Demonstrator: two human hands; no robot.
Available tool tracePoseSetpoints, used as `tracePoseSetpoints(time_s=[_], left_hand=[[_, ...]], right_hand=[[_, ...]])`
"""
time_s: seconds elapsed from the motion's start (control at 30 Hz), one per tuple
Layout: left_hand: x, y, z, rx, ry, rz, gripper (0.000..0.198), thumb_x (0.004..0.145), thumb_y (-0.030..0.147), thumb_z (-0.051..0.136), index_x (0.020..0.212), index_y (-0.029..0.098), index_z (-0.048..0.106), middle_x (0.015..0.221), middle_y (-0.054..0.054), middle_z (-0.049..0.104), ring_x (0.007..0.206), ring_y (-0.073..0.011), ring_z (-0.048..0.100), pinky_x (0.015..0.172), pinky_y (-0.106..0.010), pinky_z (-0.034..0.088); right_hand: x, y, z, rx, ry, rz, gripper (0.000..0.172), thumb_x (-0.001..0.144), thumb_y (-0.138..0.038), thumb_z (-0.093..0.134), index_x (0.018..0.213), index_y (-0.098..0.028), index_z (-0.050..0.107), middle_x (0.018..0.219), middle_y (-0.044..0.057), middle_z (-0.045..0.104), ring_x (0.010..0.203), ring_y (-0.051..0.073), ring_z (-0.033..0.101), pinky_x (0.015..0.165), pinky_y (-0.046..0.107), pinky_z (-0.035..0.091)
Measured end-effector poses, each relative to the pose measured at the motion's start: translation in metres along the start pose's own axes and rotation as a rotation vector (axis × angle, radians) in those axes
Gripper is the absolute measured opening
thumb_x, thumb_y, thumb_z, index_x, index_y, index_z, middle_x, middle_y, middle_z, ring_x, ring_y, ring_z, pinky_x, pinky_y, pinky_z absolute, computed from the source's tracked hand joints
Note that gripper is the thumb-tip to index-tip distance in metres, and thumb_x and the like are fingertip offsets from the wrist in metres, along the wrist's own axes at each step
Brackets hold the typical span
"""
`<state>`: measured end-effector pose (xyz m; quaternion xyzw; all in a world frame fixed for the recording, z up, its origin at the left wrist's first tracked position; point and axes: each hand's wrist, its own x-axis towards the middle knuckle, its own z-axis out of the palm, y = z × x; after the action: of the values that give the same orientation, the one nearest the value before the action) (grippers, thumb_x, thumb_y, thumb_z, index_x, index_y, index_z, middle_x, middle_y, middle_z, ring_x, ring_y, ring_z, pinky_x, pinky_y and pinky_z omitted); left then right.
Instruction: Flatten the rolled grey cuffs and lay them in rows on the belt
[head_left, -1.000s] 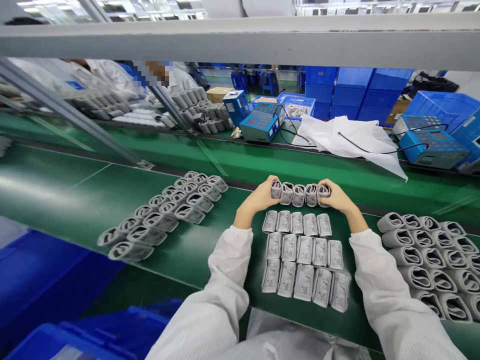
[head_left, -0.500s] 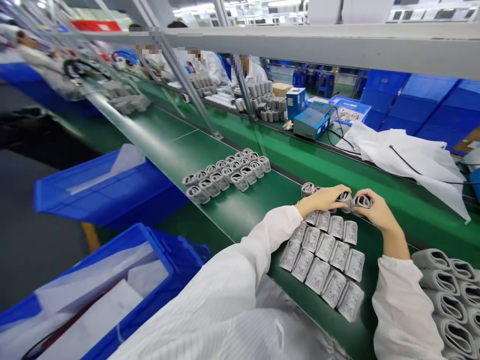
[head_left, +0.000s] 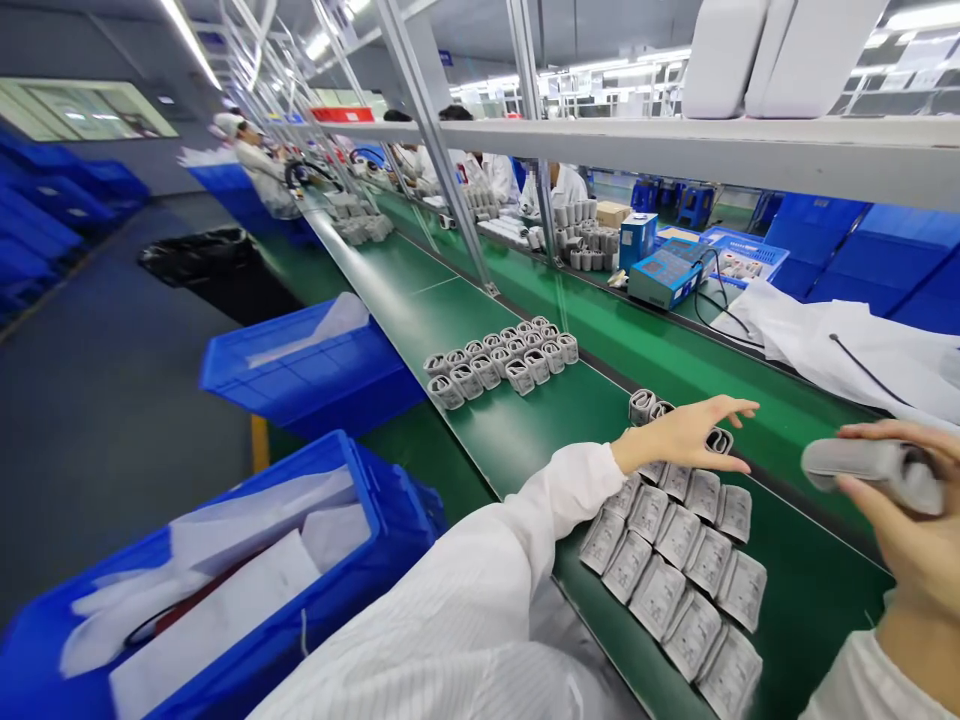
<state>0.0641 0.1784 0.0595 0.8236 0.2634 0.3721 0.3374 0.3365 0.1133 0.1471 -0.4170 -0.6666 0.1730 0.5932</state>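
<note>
Readable text: none you can make out.
Flat grey cuffs (head_left: 679, 537): printed panels, too small for you to read.
Blue control unit (head_left: 666, 277): screen and keypad too blurred for you to read.
Red board (head_left: 343, 114): no lettering you can read.

We lose the right hand (head_left: 904, 530) past the frame's right edge, its fingers covering the end of the gray cuff (head_left: 862, 468). Print on the flat packets (head_left: 694, 590) is too small for us to read; the workers (head_left: 255, 165) at upper left blur.
</note>
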Motion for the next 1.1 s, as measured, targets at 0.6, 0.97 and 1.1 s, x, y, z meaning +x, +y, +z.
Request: tracePoseSetpoints(time_s=[0.6,0.97,1.1], left_hand=[[-0.291,-0.056,-0.130,0.256,1.168,-0.703,0.065,0.093,0.046,0.084,0.144,0.019,0.053,0.149,-0.020,0.069,0.136,-0.0333,0.071,0.113,-0.049,0.060],[-0.315,-0.105,-0.177,0.367,1.195,-0.908,0.055,0.087,0.018,0.090,0.133,0.016,0.061,0.137,-0.018,0.078,0.127,-0.0290,0.078,0.120,-0.046,0.058],[-0.315,-0.087,-0.159,0.461,1.268,-0.960,0.066,0.088,0.027,0.086,0.142,0.012,0.051,0.156,-0.025,0.062,0.138,-0.0314,0.069,0.131,-0.053,0.047]], right_hand=[[-0.019,-0.013,0.018,0.029,-0.483,-0.031,0.073,0.102,-0.049,0.078,0.169,-0.053,0.049,0.180,0.002,0.049,0.166,0.043,0.049,0.134,0.073,0.049],[-0.023,-0.016,-0.001,-0.016,-0.588,0.045,0.059,0.106,-0.048,0.073,0.162,-0.051,0.057,0.173,0.002,0.057,0.155,0.040,0.060,0.131,0.067,0.053],[-0.024,-0.004,-0.009,-0.107,-0.558,0.068,0.053,0.107,-0.050,0.073,0.158,-0.043,0.061,0.166,0.007,0.063,0.148,0.036,0.066,0.123,0.058,0.060]])
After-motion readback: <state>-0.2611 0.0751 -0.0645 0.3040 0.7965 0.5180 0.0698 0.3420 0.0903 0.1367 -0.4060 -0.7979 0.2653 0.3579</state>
